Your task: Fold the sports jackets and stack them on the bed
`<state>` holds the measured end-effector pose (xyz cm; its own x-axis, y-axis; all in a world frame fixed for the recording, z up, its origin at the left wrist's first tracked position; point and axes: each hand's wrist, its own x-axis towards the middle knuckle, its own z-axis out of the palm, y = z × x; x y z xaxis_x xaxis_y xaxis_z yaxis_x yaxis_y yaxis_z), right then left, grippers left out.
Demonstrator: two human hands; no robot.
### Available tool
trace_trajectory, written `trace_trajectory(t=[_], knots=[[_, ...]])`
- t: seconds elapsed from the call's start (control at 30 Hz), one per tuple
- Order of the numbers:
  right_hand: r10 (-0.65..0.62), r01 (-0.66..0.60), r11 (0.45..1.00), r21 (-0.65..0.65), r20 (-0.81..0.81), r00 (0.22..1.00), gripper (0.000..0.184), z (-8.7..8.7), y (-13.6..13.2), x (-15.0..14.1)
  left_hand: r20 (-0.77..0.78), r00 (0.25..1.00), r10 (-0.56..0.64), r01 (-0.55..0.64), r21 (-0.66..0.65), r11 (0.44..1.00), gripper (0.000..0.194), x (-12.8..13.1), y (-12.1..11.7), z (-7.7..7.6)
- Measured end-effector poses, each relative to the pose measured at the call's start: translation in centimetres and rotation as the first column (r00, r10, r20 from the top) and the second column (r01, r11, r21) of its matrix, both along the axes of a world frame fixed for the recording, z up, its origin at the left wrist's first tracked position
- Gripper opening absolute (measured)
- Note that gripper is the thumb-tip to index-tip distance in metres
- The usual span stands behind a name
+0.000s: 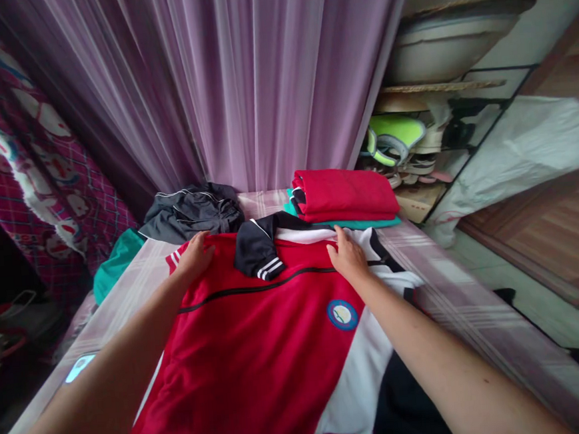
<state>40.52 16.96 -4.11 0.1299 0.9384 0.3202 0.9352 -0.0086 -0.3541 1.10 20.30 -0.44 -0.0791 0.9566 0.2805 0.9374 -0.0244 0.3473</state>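
A red, white and black sports shirt (260,353) lies spread on the checked bed cover, its round blue-and-white badge (342,314) facing up. One dark sleeve (259,249) with white cuff stripes is folded inward across the upper part. My left hand (197,256) grips the cloth at the upper left, beside a red striped cuff. At the upper right, my right hand (348,254) has thumb and forefinger on the shirt near the white shoulder area and holds the fabric there. Both forearms reach over the shirt and hide parts of its sides.
Beyond the shirt are folded red clothes (345,194) on a teal piece, and a crumpled dark grey garment (193,211). Teal cloth (117,262) hangs at the left edge, near a phone (79,368). Purple curtains (258,79) close off the back; a shoe rack (483,128) stands right.
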Motion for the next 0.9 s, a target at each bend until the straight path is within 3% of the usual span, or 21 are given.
trace_trajectory(t=[0.13, 0.23, 0.33, 0.4, 0.53, 0.67, 0.8, 0.9], knots=[[0.054, -0.054, 0.999, 0.001, 0.041, 0.998, 0.062, 0.3, -2.0, -0.5, -0.001, 0.992, -0.123, 0.123, 0.081, 0.989, 0.056, 0.0, -5.3, -1.5], [0.211, -0.218, 0.973, 0.082, 0.078, 0.974, 0.058, 1.2, -5.0, -1.6, -0.068, 0.949, -0.308, 0.314, 0.114, 0.943, 0.047, 0.3, -10.3, -1.7], [0.301, -0.303, 0.953, -0.002, 0.133, 0.944, 0.052, 1.5, -8.6, -3.2, -0.139, 0.923, -0.36, 0.373, 0.086, 0.924, 0.046, 2.2, -13.7, -0.8], [0.295, -0.282, 0.955, -0.096, 0.164, 0.941, 0.047, 1.3, -10.4, -3.8, -0.188, 0.922, -0.339, 0.353, 0.046, 0.934, 0.047, 4.2, -14.4, 0.4], [0.269, -0.246, 0.959, -0.143, 0.17, 0.948, 0.04, 0.7, -12.2, -3.7, -0.28, 0.904, -0.322, 0.297, -0.128, 0.946, 0.041, 8.6, -12.6, 3.3], [0.264, -0.256, 0.964, -0.076, 0.122, 0.957, 0.037, 0.0, -12.4, -3.0, -0.247, 0.899, -0.362, 0.303, -0.247, 0.92, 0.024, 11.3, -10.0, 4.1], [0.249, -0.246, 0.968, -0.04, 0.093, 0.964, 0.036, -0.3, -12.5, -3.1, -0.148, 0.906, -0.396, 0.337, -0.314, 0.888, 0.015, 11.9, -6.7, 4.9], [0.254, -0.253, 0.967, -0.022, 0.065, 0.965, 0.036, -0.4, -12.5, -3.2, -0.068, 0.93, -0.361, 0.321, -0.329, 0.888, 0.02, 10.8, -2.4, 8.2]])
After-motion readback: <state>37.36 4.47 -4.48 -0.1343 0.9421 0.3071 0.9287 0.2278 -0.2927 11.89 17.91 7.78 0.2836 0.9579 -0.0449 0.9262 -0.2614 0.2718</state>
